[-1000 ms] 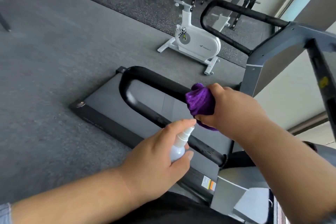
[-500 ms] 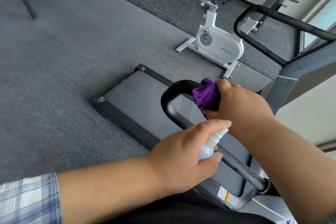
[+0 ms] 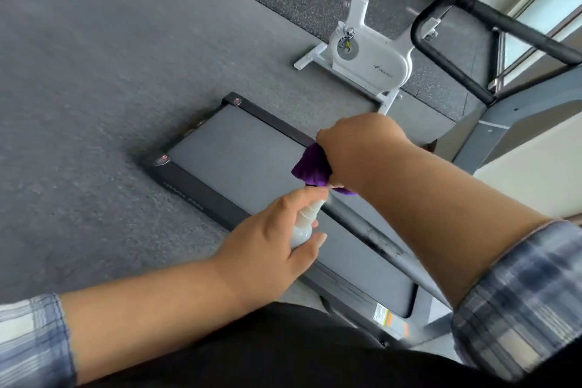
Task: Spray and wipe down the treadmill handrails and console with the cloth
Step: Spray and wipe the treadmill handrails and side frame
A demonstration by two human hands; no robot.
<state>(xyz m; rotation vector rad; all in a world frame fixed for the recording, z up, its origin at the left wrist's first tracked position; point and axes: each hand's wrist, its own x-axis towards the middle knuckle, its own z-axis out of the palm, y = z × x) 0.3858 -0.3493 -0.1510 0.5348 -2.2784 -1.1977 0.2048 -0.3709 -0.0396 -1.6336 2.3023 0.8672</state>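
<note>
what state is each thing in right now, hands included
left hand: gripping the spray bottle, forefinger on its nozzle
spray bottle: upright, aimed toward the cloth
right hand: clutching the cloth
purple cloth: bunched up, held at the handrail
near handrail: blurred, partly hidden
exercise bike: standing unused

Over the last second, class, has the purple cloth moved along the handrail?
Yes. The purple cloth has slid along the handrail, out to its far curved end.

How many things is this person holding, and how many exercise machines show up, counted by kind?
Bunched purple cloths, in the right hand: 1
Small white spray bottles, in the left hand: 1
Black-decked treadmills: 1
White stationary exercise bikes: 1
Total: 4
</note>
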